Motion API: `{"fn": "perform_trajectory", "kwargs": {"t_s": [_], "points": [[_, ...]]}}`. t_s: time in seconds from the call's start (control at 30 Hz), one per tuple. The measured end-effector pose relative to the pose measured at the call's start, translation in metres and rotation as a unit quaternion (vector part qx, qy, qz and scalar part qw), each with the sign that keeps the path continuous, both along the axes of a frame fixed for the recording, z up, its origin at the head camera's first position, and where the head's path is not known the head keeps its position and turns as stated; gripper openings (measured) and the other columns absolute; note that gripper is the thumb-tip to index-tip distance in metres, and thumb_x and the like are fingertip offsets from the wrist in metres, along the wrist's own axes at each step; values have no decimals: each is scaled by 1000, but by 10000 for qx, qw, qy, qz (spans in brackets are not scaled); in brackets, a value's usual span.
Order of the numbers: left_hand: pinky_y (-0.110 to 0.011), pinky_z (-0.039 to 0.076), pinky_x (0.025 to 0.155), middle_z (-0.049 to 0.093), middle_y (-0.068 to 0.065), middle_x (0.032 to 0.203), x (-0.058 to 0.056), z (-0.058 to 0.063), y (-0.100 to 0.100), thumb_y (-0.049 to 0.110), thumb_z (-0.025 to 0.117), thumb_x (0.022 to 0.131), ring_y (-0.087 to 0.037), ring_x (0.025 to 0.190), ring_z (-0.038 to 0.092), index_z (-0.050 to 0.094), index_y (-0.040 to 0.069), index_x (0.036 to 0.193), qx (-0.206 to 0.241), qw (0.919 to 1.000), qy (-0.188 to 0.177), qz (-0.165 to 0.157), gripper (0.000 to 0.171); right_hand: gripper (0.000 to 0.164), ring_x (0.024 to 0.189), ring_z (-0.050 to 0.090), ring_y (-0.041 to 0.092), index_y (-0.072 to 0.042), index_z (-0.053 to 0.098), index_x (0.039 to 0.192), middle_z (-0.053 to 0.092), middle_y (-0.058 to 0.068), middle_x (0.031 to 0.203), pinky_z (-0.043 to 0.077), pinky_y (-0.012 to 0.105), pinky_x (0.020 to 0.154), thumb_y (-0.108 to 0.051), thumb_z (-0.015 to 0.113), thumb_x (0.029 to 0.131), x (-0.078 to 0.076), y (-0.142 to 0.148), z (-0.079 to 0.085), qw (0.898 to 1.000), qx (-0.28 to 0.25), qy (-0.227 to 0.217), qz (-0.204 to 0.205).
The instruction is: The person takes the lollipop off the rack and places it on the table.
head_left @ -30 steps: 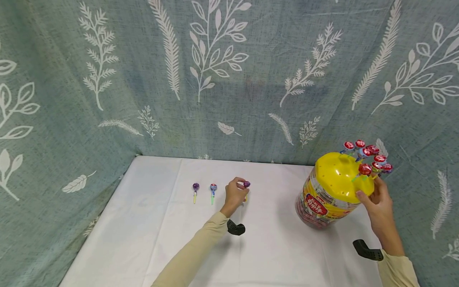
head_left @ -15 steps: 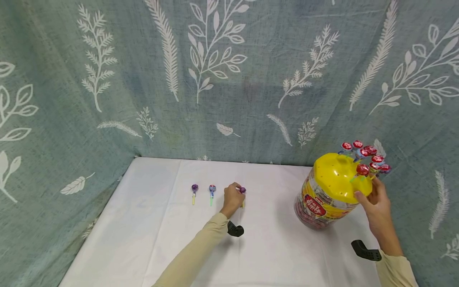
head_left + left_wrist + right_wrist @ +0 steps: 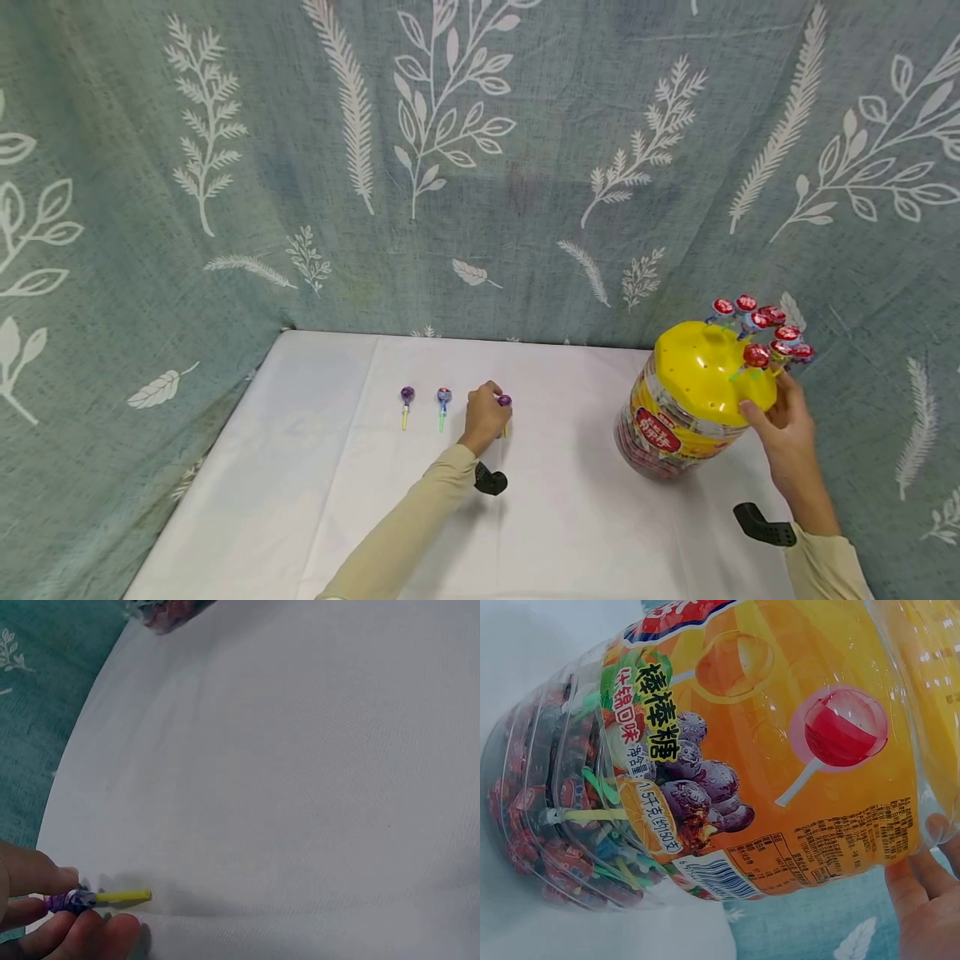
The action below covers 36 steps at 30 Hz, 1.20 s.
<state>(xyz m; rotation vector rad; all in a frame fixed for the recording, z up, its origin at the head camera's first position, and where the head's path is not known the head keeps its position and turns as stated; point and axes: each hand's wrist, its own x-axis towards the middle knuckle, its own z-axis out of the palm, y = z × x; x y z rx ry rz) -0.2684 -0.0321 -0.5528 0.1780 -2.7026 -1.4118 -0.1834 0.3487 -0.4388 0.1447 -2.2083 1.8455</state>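
In the head view my left hand (image 3: pixel 483 417) is low over the white table, right of two lollipops lying there. It pinches a purple-wrapped lollipop (image 3: pixel 505 401); the left wrist view shows its yellow stick (image 3: pixel 124 896) sticking out from between thumb and fingers. One lying lollipop is purple (image 3: pixel 407 393) with a yellow stick, the other blue (image 3: pixel 444 395) with a green stick. At the right, my right hand (image 3: pixel 787 425) grips the rim of a big candy jar (image 3: pixel 660 429) by its yellow lid (image 3: pixel 701 367). Some of its fingers are hidden behind the lid.
Several lollipops (image 3: pixel 756 356) stand stick-down in the lid's far right side, which has small holes. Through the jar's clear wall more wrapped candies (image 3: pixel 570 795) show. A green leaf-print curtain (image 3: pixel 337 167) hangs behind and beside the white tablecloth (image 3: pixel 577 517).
My left hand has moved slightly left and nearer to me, bringing the pinched lollipop down toward the table. The right hand keeps its grip on the jar, which stays in place.
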Motion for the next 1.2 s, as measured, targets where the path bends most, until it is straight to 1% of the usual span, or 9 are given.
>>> {"fn": "perform_trajectory", "kwargs": {"t_s": [0.1,0.2,0.27,0.47,0.67,0.77,0.93,1.07,1.2], "points": [[-23,43,37,61,-14,69,-1,6,-2,-2,70,78,-10,37,49,61,-8,102,-113,9999,118,-31,27,66,125,35,3,-19,17,150,19,7,154,37,4,89,-8,52,96,0,1,-1,10000,-31,13,-9],[-25,42,41,59,-8,63,-2,13,-5,0,70,79,-11,40,50,62,-6,102,-138,9997,181,-71,25,66,126,35,3,-19,16,151,19,7,154,36,4,90,-8,52,97,1,2,-2,10000,-7,-7,-52],[-25,41,44,57,-5,63,-4,18,-6,2,71,79,-12,45,50,63,-5,101,-126,9996,254,-84,24,66,128,34,5,-19,16,151,18,7,155,36,4,90,-9,53,97,1,2,-1,10000,17,-28,-77],[-24,43,45,57,-6,69,-7,30,-5,1,69,79,-12,48,51,64,-1,99,178,9989,383,-205,21,67,131,31,8,-20,15,151,16,6,155,35,4,91,-10,52,97,1,1,-1,10000,68,-41,-52],[-24,47,41,59,-6,74,-11,39,0,3,69,80,-12,43,52,65,2,98,516,9967,467,-429,19,67,128,33,5,-20,15,151,17,7,155,36,4,90,-9,53,96,1,1,-1,10000,21,-7,-34],[-25,48,40,59,-5,76,-11,45,3,5,69,81,-12,46,53,65,6,98,682,9955,455,-473,17,67,128,33,5,-20,15,151,16,6,155,36,4,90,-9,53,96,1,0,-1,10000,39,-26,-38],[-27,50,41,62,-4,78,-11,58,9,6,69,80,-13,53,58,66,9,98,913,9935,461,-503,18,67,129,34,6,-20,16,151,17,7,155,36,4,90,-9,53,96,1,-1,-1,10000,-3,-14,-32],[-27,52,44,63,-4,79,-10,70,14,5,69,80,-12,57,61,67,9,98,1184,9896,533,-623,18,67,129,34,6,-20,16,151,18,7,155,36,4,90,-8,53,96,0,-1,-1,10000,-55,30,-23],[-27,53,47,63,-6,81,-8,82,21,3,69,81,-13,62,62,67,7,99,1525,9817,710,-897,18,67,130,33,7,-20,17,151,19,6,155,36,4,90,-8,53,96,0,-1,-1,10000,-74,60,-5]]}}
